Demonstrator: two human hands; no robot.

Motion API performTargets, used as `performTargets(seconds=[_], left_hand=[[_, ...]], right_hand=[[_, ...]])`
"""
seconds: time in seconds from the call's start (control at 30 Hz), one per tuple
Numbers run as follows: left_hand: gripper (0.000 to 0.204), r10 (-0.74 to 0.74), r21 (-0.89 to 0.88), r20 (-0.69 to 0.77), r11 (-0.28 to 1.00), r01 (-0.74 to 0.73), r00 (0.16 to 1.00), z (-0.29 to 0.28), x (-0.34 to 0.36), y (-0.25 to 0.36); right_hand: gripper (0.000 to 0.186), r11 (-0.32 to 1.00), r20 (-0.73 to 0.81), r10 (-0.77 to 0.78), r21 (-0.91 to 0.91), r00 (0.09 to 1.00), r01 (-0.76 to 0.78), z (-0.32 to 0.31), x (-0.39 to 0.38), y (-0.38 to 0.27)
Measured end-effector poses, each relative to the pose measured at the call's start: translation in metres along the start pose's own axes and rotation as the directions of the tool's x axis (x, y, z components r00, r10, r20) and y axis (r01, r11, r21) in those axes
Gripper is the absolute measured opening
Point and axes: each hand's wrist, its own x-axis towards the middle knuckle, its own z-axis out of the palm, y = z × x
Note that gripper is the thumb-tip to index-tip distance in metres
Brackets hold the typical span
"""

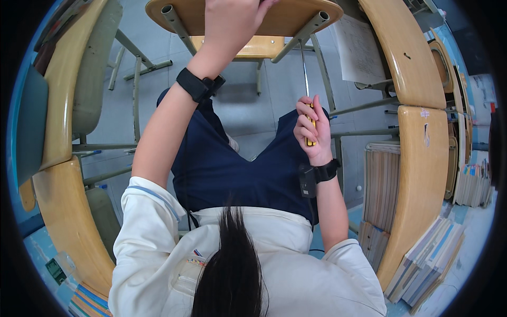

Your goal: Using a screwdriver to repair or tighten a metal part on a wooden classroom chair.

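Note:
In my right hand (313, 127) is a screwdriver with a yellow and black handle and a long metal shaft (305, 71). My fingers wrap round its handle, and the shaft points up to a metal tube (296, 48) of a wooden chair (288, 18). Whether the tip touches the tube I cannot make out. Over the chair's curved wooden board reaches my left hand (231, 24), its fingers cut off by the upper edge. Two open tube ends show at either side of that board.
Wooden desks flank me, one at the left (68, 211) and one at the right (417, 179). Books (381, 185) fill the right desk's shelf, and another book stack (430, 261) stands lower right. Papers (359, 50) hang at the upper right. Metal desk legs (136, 100) cross the tiled floor.

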Motion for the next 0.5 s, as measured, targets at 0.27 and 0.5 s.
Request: performTargets(seconds=[0.27, 0.5], left_hand=[[0.020, -0.018, -0.019, 0.021, 1.000, 0.019, 1.000, -0.002, -0.001, 0.002], [0.021, -0.003, -0.014, -0.004, 1.000, 0.003, 1.000, -0.001, -0.001, 0.000]], right_hand=[[0.031, 0.646, -0.346, -0.280, -0.758, 0.896, -0.091, 0.025, 0.003, 0.003], [0.040, -0.547, 0.152, -0.675, -0.759, 0.722, -0.352, 0.016, 0.011, 0.010]])
